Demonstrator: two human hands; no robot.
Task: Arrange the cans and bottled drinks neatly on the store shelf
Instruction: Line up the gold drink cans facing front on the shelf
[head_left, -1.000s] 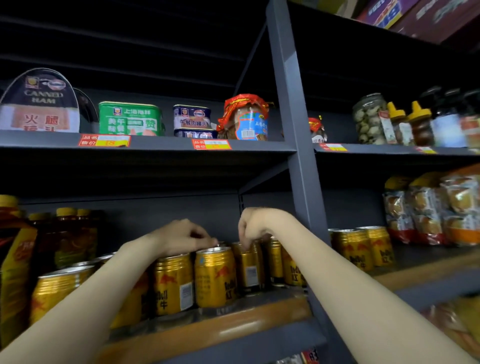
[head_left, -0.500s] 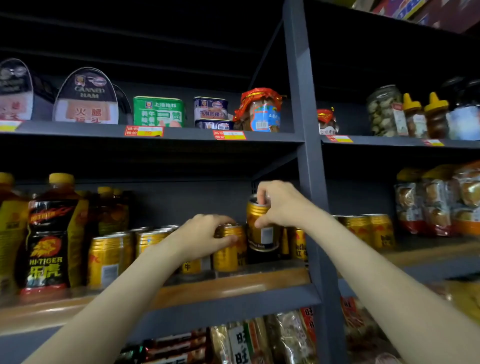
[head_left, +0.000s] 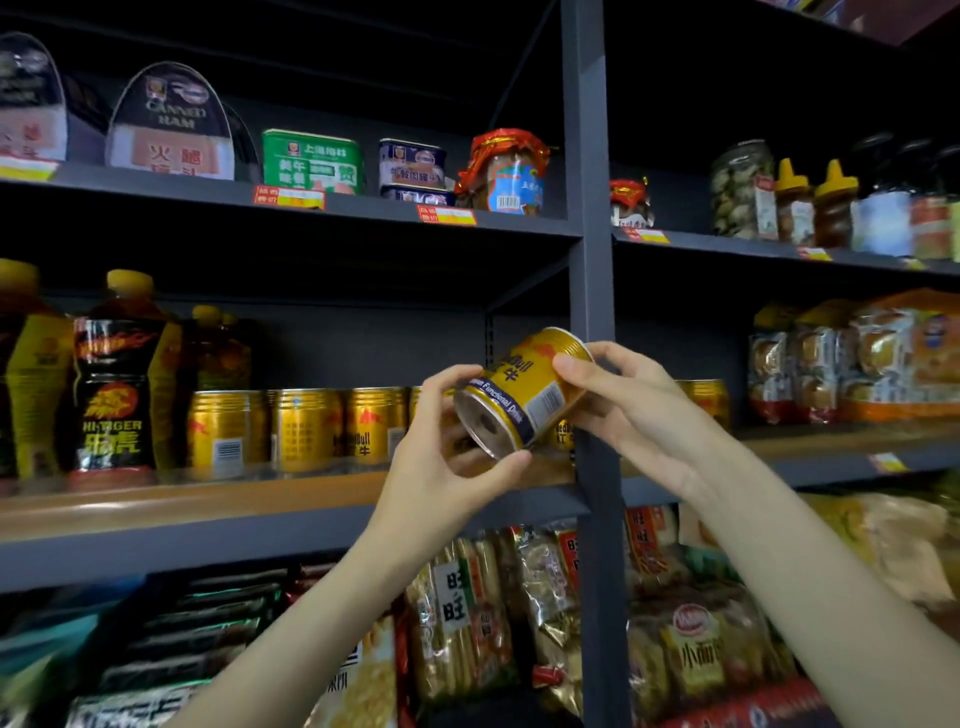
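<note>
We stand in front of a dark store shelf (head_left: 291, 519) with a wooden edge on its middle board. On that board a row of gold cans (head_left: 298, 431) stands upright, side by side. To the left of them stand tall bottles (head_left: 117, 384) with yellow caps and black and yellow labels. Our left hand (head_left: 441, 457) and our right hand (head_left: 628, 415) both hold one gold can (head_left: 524, 389) up in the air, just in front of the shelf's grey post (head_left: 589, 260). This can is tilted, with its silver bottom facing down and left toward us and its top pointing up and right. The fingers (head_left: 452, 376) of our left hand curl around the bottom end, with the thumb under the rim. The fingers of our right hand wrap around the top half of the can, so both hands are clamped on it. On the board above sit ham tins (head_left: 171, 124), a green tin (head_left: 311, 161) and a jar with a red wrap (head_left: 511, 169). On the board below lie bags of snacks (head_left: 467, 613). More gold cans (head_left: 706, 400) and bagged food (head_left: 857, 358) sit to the right of the post.
</note>
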